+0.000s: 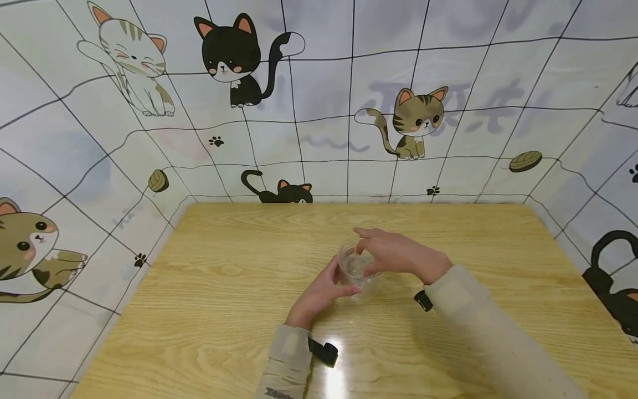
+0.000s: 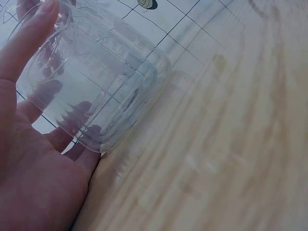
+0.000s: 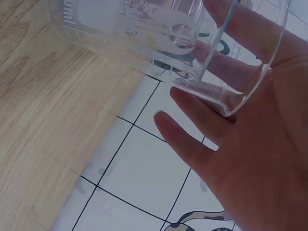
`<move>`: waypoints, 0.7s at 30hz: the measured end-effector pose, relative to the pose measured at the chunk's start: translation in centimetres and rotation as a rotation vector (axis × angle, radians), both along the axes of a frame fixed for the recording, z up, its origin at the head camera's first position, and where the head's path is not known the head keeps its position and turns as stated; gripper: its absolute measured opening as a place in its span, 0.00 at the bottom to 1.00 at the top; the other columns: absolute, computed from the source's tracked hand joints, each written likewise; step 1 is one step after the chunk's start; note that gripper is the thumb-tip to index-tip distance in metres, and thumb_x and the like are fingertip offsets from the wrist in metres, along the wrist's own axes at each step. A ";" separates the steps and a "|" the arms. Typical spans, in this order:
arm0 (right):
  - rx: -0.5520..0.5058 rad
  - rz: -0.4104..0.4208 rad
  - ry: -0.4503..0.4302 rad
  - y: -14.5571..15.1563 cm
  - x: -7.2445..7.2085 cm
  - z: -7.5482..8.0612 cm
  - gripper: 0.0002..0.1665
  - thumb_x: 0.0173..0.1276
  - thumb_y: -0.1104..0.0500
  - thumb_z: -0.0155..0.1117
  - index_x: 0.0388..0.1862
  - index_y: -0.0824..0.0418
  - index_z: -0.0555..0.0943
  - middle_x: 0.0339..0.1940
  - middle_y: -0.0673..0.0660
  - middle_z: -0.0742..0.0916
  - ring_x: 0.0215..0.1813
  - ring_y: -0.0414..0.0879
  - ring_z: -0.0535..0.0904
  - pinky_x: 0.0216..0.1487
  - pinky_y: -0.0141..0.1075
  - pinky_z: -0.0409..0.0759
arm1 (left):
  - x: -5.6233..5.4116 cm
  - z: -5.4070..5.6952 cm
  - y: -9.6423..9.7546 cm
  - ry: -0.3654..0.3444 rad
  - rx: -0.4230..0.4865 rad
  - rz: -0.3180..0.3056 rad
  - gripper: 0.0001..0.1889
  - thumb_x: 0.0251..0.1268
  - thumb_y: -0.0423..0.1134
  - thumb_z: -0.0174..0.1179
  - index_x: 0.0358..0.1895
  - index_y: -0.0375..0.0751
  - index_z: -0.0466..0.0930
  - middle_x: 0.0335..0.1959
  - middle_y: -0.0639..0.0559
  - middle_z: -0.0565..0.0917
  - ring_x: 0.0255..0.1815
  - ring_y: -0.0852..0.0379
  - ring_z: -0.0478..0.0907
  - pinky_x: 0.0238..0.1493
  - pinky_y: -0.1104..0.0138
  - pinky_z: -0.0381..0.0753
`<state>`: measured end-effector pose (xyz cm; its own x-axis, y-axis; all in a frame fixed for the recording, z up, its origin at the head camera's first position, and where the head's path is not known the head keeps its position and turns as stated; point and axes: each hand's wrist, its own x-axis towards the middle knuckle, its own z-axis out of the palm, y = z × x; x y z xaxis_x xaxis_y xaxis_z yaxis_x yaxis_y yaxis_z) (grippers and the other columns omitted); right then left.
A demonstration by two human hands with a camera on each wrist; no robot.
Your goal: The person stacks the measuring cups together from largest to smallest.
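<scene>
A clear beaker (image 1: pixel 344 271) stands on the table, and my left hand (image 1: pixel 319 288) grips its side, thumb in front and fingers round the far wall. Its white printing and "ml" mark show in the right wrist view, on the outer wall (image 3: pixel 101 19). A second clear rim, seemingly of an inner beaker (image 3: pixel 228 111), sticks out beyond the outer one. My right hand (image 1: pixel 394 255) reaches over from the right and holds this upper rim between thumb and fingers. Some fingertips (image 3: pixel 161 118) stretch past the glass. In the left wrist view the beaker's base (image 2: pixel 139 101) sits close over the wood.
The wooden table (image 1: pixel 224 277) extends around both hands. Behind it and at its sides hangs a white cloth (image 1: pixel 324 138) with a black grid and cartoon cats. Both wrists carry black straps, and light glares off the table near the left one.
</scene>
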<state>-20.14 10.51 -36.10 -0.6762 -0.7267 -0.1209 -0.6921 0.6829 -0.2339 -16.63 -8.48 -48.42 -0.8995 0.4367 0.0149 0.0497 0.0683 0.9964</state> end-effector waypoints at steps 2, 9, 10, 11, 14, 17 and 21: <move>0.005 -0.003 -0.010 -0.1 0.0 0.0 0.25 0.49 0.49 0.70 0.45 0.60 0.79 0.68 0.62 0.61 0.64 0.55 0.61 0.54 0.45 0.69 | 0.0 0.0 0.0 0.003 -0.012 0.003 0.43 0.47 0.47 0.67 0.66 0.67 0.50 0.64 0.59 0.61 0.64 0.61 0.57 0.62 0.61 0.57; 0.024 0.000 -0.023 -0.3 -0.1 0.1 0.26 0.50 0.48 0.69 0.46 0.60 0.79 0.68 0.62 0.60 0.65 0.55 0.60 0.55 0.45 0.68 | 0.8 2.0 -0.2 -0.039 -0.044 0.002 0.44 0.48 0.46 0.67 0.68 0.63 0.49 0.66 0.55 0.58 0.66 0.59 0.55 0.63 0.62 0.55; 0.026 0.000 -0.023 -0.3 -0.1 0.1 0.26 0.50 0.48 0.69 0.46 0.60 0.79 0.68 0.62 0.60 0.65 0.55 0.60 0.55 0.45 0.68 | 0.8 1.8 -0.2 -0.044 -0.052 0.005 0.45 0.48 0.47 0.67 0.68 0.63 0.49 0.66 0.56 0.57 0.66 0.59 0.55 0.63 0.62 0.55; 0.030 0.000 -0.020 -0.3 -0.2 0.1 0.26 0.50 0.48 0.69 0.46 0.59 0.79 0.68 0.61 0.61 0.65 0.55 0.60 0.55 0.45 0.68 | 0.7 1.6 -0.2 -0.049 -0.058 0.008 0.45 0.47 0.47 0.67 0.68 0.64 0.48 0.67 0.57 0.57 0.66 0.60 0.54 0.63 0.63 0.55; 0.041 -0.002 -0.007 -0.4 -0.1 0.1 0.26 0.50 0.48 0.69 0.46 0.59 0.79 0.68 0.61 0.61 0.65 0.54 0.60 0.55 0.45 0.69 | 0.2 0.6 -0.2 -0.049 -0.065 0.021 0.45 0.47 0.49 0.67 0.67 0.68 0.48 0.66 0.60 0.57 0.65 0.61 0.54 0.63 0.62 0.54; 0.058 -0.009 0.013 -0.5 0.0 0.1 0.26 0.49 0.48 0.69 0.46 0.59 0.80 0.68 0.61 0.61 0.64 0.55 0.61 0.53 0.46 0.70 | -0.1 -0.3 -0.2 -0.031 -0.075 0.028 0.44 0.47 0.51 0.67 0.66 0.71 0.48 0.66 0.62 0.58 0.65 0.62 0.55 0.63 0.61 0.54; 0.083 -0.003 0.055 -0.7 0.1 0.2 0.25 0.49 0.48 0.70 0.45 0.58 0.80 0.67 0.63 0.62 0.63 0.56 0.63 0.52 0.46 0.71 | -0.2 -0.6 -0.2 -0.005 -0.067 0.023 0.44 0.47 0.52 0.66 0.66 0.71 0.47 0.66 0.63 0.56 0.66 0.61 0.54 0.63 0.58 0.53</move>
<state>-20.00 9.85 -35.91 -0.6853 -0.7141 -0.1428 -0.7006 0.7000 -0.1383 -16.85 -8.65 -48.97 -0.9094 0.4154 -0.0181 0.0424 0.1361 0.9898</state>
